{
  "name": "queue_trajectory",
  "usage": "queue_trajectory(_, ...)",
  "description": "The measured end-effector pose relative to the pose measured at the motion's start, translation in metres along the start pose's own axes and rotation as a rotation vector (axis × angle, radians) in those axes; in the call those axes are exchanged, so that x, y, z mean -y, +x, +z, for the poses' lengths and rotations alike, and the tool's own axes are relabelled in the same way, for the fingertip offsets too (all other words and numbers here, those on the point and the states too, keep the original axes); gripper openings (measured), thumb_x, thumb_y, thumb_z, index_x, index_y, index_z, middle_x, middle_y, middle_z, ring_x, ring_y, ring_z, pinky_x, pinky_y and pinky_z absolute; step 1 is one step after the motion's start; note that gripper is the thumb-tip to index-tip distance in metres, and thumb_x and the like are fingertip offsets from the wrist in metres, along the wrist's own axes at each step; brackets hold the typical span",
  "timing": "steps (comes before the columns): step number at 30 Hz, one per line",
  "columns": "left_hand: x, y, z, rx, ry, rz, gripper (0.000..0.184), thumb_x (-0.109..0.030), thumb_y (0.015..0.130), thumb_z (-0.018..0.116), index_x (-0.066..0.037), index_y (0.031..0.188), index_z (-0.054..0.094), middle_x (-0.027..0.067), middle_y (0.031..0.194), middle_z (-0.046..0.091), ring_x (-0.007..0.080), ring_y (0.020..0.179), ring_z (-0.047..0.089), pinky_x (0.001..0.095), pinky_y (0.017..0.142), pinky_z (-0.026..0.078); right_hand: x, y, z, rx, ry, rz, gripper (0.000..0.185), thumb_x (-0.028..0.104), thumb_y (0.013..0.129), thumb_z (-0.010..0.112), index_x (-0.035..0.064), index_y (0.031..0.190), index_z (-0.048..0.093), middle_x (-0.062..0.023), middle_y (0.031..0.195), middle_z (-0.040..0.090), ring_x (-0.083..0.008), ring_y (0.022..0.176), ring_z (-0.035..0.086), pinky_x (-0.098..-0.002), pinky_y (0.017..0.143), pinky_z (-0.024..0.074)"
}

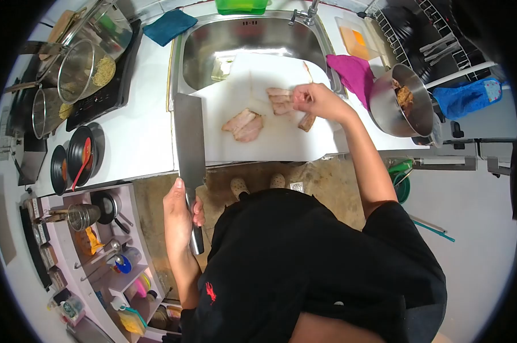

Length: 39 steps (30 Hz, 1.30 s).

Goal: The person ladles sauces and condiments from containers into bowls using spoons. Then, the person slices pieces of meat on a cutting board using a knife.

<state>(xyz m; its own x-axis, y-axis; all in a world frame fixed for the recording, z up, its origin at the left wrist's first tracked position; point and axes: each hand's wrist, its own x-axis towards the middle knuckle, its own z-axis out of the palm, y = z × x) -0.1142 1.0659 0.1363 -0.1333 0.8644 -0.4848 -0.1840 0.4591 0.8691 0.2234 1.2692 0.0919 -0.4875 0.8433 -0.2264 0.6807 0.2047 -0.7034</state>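
My left hand (178, 208) is closed round the dark handle of a cleaver (190, 134), whose broad blade points away from me beside the board's left edge. Over the white cutting board (275, 146), my right hand (321, 103) has its fingers curled together; what they hold, if anything, is hidden. Right by those fingertips lie slices of meat (278, 100), partly covered by the hand. A smaller browned piece of meat (306, 122) rests just below it. Another group of overlapping meat slices (245, 124) sits on the board's left half.
The board overlaps the front of a steel sink (195, 57). A magenta cloth (352, 74) and a steel pot (396, 108) with brown food stand at right. At left are strainers with noodles (103, 71) and black bowls with a red spoon (84, 160). A shelf (138, 228) stands below.
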Motion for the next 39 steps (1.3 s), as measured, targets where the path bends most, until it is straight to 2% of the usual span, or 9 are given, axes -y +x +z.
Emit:
queue_trajectory(7,-0.008,0.006,0.010,0.017,0.016,0.043,0.044,-0.045,0.103,0.039,-0.004,0.088,0.050,0.0018,0.053,0.041,0.0088,0.040,0.037,0.0238,0.037,0.033,0.068,0.013,0.054,-0.084,0.121,-0.284,0.021,0.020,0.082,0.072,0.0022,0.087,0.061,-0.0072,0.076,0.066,-0.0198,0.074,0.062,-0.0318,0.078,0.0473)
queue_trajectory(13,-0.016,0.007,0.016,-0.002,0.050,0.067,0.043,-0.041,0.104,0.038,-0.007,0.079,0.044,0.0020,0.053,0.043,0.0083,0.041,0.038,0.0233,0.038,0.033,0.050,-0.001,0.089,-0.638,-0.113,-0.234,0.042,0.027,0.072,0.079,0.0049,0.103,0.063,-0.0137,0.108,0.059,-0.0302,0.100,0.055,-0.0393,0.093,0.0429)
queue_trajectory(16,-0.014,0.014,0.029,-0.003,0.123,0.073,0.040,-0.039,0.104,0.039,-0.005,0.084,0.048,0.0006,0.054,0.042,0.0076,0.043,0.040,0.0233,0.040,0.033,0.038,-0.045,0.058,-0.571,-0.320,0.072,0.046,0.024,0.068,0.081,0.0057,0.105,0.061,-0.0127,0.112,0.055,-0.0313,0.105,0.050,-0.0395,0.094,0.0433)
queue_trajectory(21,-0.013,0.039,0.099,0.181,0.581,0.327,0.040,-0.029,0.101,0.047,-0.008,0.134,0.055,0.0084,0.060,0.049,0.0181,0.056,0.054,0.0330,0.055,0.045,-0.005,-0.068,0.055,-0.493,-0.159,-0.029,0.041,0.014,0.064,0.078,0.0052,0.100,0.061,-0.0114,0.109,0.055,-0.0305,0.102,0.052,-0.0388,0.092,0.0446)
queue_trajectory(24,0.016,0.066,0.149,0.220,0.798,0.779,0.042,-0.026,0.097,0.054,-0.010,0.135,0.053,0.0146,0.071,0.057,0.0293,0.068,0.062,0.0401,0.064,0.049,-0.019,-0.081,0.049,-0.539,-0.001,-0.022,0.041,0.012,0.062,0.078,0.0045,0.099,0.062,-0.0123,0.109,0.055,-0.0298,0.096,0.055,-0.0368,0.086,0.0475)
queue_trajectory(31,0.046,0.080,0.209,0.117,1.211,0.791,0.053,-0.025,0.089,0.064,-0.014,0.138,0.050,0.0148,0.085,0.059,0.0327,0.084,0.060,0.0447,0.070,0.051,-0.035,-0.138,0.024,-0.819,0.860,-0.087,0.046,-0.013,0.067,0.071,0.0035,0.108,0.057,-0.0075,0.123,0.056,-0.0175,0.110,0.054,-0.0318,0.093,0.0472)
queue_trajectory(33,0.052,0.081,0.213,0.073,1.205,0.842,0.054,-0.023,0.083,0.069,-0.010,0.133,0.054,0.0115,0.088,0.057,0.0291,0.084,0.059,0.0405,0.068,0.052,-0.029,-0.163,-0.008,-0.990,0.406,-0.046,0.052,-0.011,0.064,0.073,0.0054,0.111,0.055,-0.0097,0.127,0.055,-0.0204,0.116,0.053,-0.0355,0.098,0.0449)
queue_trajectory(36,0.062,0.081,0.216,0.021,1.138,0.831,0.050,-0.025,0.082,0.069,-0.009,0.127,0.057,0.0096,0.091,0.055,0.0270,0.087,0.057,0.0405,0.074,0.049,-0.013,-0.179,-0.068,-1.190,0.394,-0.243,0.043,-0.008,0.071,0.068,0.0042,0.111,0.055,-0.0133,0.130,0.055,-0.0232,0.121,0.051,-0.0365,0.103,0.0410)
queue_trajectory(39,0.065,0.079,0.221,-0.082,1.230,0.829,0.046,-0.025,0.081,0.071,-0.013,0.125,0.060,0.0079,0.090,0.054,0.0276,0.091,0.055,0.0432,0.082,0.043,-0.052,-0.178,-0.112,-1.308,-0.035,-0.041,0.043,-0.003,0.071,0.070,-0.0002,0.112,0.058,-0.0163,0.126,0.057,-0.0255,0.118,0.055,-0.0356,0.103,0.0405)
